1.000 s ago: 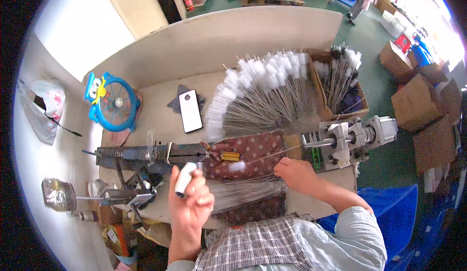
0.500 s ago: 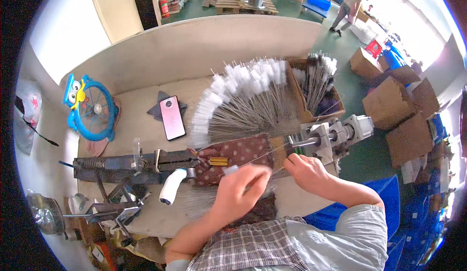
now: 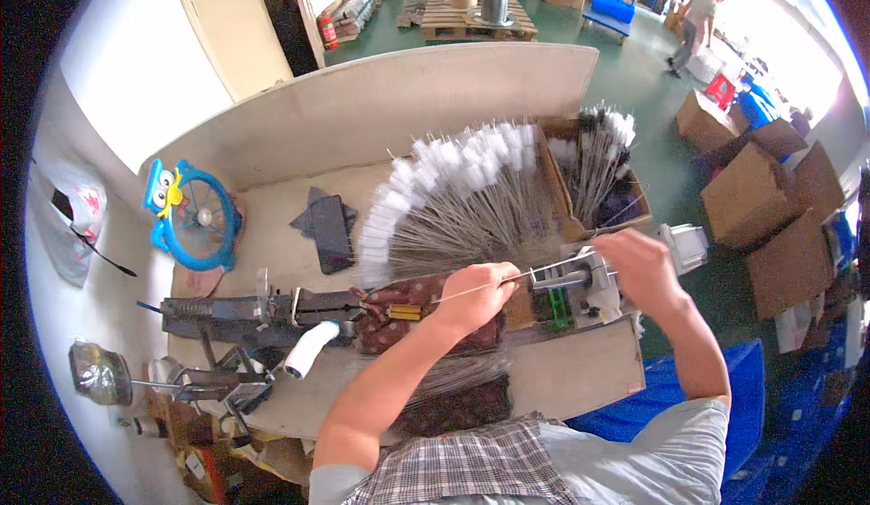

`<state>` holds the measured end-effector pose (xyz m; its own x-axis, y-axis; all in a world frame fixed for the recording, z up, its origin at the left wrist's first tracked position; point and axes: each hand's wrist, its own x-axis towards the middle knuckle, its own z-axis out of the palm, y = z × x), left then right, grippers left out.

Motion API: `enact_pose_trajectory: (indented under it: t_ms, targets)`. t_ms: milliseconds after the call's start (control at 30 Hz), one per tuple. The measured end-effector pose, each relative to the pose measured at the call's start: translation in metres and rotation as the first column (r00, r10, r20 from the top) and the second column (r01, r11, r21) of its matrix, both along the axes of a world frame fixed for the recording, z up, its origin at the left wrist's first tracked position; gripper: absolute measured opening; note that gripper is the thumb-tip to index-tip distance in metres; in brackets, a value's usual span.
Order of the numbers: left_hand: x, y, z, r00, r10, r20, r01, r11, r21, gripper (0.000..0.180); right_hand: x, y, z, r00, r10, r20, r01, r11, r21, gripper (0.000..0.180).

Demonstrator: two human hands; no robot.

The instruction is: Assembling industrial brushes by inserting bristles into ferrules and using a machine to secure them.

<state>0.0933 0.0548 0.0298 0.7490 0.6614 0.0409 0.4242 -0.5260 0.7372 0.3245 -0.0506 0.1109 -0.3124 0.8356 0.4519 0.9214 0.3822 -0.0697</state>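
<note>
My left hand is closed round a thin wire rod, above the dotted brown cloth on the bench. The rod slants up to the right, over the clamp end of a small motor-driven machine. My right hand is raised over that machine, its fingertips at the rod's far end; motion smears them, so their grip is unclear. Behind my hands fans a large pile of white-tipped wire brushes. A small yellow block lies on the cloth, left of my left hand.
A cardboard box of dark and white brushes stands at the back right. Left lie a dark phone and a blue toy-like fan. A metal fixture runs along the left bench. A blue bin stands lower right; a person walks beyond.
My right hand has risen and moved right, over the machine. My left hand has moved up and right, now with the rod through it. The phone's lit pink screen has gone dark.
</note>
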Motion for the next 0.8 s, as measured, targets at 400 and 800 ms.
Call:
enact_pose_trajectory:
  t_ms: [400,800]
  targets:
    - [-0.037,-0.003,-0.02,0.988,0.147,-0.046,-0.068,0.684,0.726,0.008,-0.061,0.043,-0.023,0.933,-0.024,-0.359,-0.166,0.855,-0.491,0.011]
    - [-0.15,-0.105,-0.014,0.806,0.586,0.085,-0.591,0.784,0.189,0.016,-0.076,0.072,-0.028,0.965,0.12,-0.233,-0.229,0.818,-0.527,0.016]
